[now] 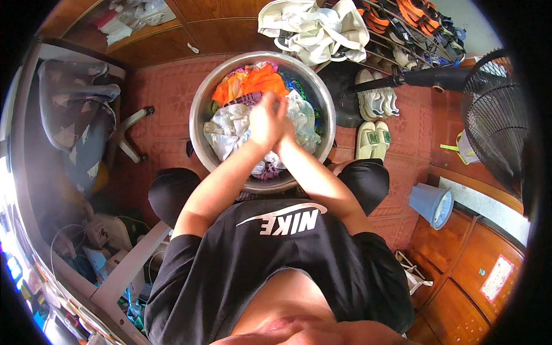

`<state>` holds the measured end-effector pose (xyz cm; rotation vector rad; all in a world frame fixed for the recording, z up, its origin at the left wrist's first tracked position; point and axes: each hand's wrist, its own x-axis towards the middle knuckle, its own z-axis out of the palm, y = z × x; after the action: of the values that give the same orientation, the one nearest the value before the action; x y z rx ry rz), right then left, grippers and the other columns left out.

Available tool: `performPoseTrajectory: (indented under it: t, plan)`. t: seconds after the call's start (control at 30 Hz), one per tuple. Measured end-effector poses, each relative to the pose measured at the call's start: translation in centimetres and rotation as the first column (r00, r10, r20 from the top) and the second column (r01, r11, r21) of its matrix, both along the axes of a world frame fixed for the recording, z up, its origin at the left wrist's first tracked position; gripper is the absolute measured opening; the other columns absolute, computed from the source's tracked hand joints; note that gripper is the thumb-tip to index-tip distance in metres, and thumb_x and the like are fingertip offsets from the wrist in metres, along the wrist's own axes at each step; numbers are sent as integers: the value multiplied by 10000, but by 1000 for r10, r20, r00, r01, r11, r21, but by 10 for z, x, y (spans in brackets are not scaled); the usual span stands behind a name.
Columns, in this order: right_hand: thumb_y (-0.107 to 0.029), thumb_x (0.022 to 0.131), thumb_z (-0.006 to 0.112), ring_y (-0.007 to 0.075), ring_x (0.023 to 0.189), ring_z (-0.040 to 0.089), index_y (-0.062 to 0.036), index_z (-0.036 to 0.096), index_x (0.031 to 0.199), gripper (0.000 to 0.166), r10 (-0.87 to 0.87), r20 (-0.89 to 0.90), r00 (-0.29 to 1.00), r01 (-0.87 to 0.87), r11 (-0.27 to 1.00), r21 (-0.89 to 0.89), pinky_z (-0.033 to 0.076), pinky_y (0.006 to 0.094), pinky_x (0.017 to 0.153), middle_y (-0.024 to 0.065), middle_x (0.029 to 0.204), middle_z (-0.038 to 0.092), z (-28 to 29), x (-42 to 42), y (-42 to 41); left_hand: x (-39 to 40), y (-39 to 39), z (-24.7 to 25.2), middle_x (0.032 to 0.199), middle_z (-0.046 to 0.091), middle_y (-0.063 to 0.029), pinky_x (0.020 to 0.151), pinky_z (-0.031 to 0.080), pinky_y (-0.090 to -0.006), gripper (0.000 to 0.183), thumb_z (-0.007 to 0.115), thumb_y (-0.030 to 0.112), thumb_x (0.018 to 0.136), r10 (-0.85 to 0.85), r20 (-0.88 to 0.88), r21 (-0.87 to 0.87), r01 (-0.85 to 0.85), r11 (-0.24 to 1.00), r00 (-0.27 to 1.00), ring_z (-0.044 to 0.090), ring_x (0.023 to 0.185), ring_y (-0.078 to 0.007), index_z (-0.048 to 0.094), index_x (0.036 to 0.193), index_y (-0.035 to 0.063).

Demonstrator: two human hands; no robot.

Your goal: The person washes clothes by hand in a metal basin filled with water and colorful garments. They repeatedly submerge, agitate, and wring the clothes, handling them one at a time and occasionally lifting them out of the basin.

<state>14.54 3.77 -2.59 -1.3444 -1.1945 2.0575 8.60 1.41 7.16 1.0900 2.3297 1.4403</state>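
A round stainless-steel basin (pixel 198 108) stands between my knees, full of crumpled fabric. My left hand (pixel 264 121) and my right hand (pixel 285 129) are pressed together over its middle, the left partly covering the right. Their fingers look curled, and whether anything lies between the palms is hidden. Bright orange cloth (pixel 254 82) lies beyond the hands. Pale, shiny crumpled fabric (pixel 226 129) is to the left, with more whitish material (pixel 304 118) to the right. Dark purple checked cloth (pixel 246 100) shows between them, and blue-green patterned fabric (pixel 297 84) lines the far right side.
A black fan (pixel 496 116) stands at the right, its round base near white sneakers (pixel 368 97) and pale slippers (pixel 366 140). Beyond the basin are a shoe rack (pixel 388 51) and a heap of off-white fabric (pixel 319 34). A blue bin (pixel 424 202) lies right; a covered chair (pixel 77 108) stands left.
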Motion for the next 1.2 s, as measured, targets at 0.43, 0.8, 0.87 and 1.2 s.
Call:
performPoseTrajectory:
  t: [0.43, 0.8, 0.87, 1.2]
  plan:
    - [-320, 833, 498, 149, 740, 515, -8, 598, 887, 332, -243, -112, 964, 207, 943, -262, 407, 314, 636, 42, 841, 568, 58, -6, -26, -9, -10, -9, 649, 558, -197, 554, 448, -413, 142, 535, 164, 785, 122, 119, 47, -128, 991, 985, 567, 622, -365, 499, 753, 30]
    - [-345, 856, 491, 99, 541, 445, -47, 549, 675, 353, -94, -22, 995, 95, 995, 40, 357, 272, 501, -5, 578, 468, 58, -15, 17, -12, -24, -26, 673, 535, -223, 569, 426, -456, 168, 479, 172, 835, -33, 116, -58, 39, 998, 993, 538, 651, -410, 465, 751, 27]
    - [-362, 852, 486, 172, 514, 514, -30, 532, 631, 401, 42, 182, 982, -93, 955, 282, 388, 319, 491, 18, 505, 469, 65, -17, 10, -37, -28, -40, 681, 543, -222, 583, 424, -475, 156, 472, 178, 839, 31, 63, -156, -21, 988, 998, 539, 658, -410, 455, 811, 25]
    - [-97, 725, 517, 351, 893, 533, -19, 539, 923, 213, 102, 680, 726, -631, 492, 600, 428, 423, 736, 200, 947, 548, -10, -21, 1, -34, -37, -80, 955, 508, -193, 685, 482, -427, 233, 429, 78, 792, -325, -211, -702, 88, 707, 922, 546, 869, -334, 441, 1024, 56]
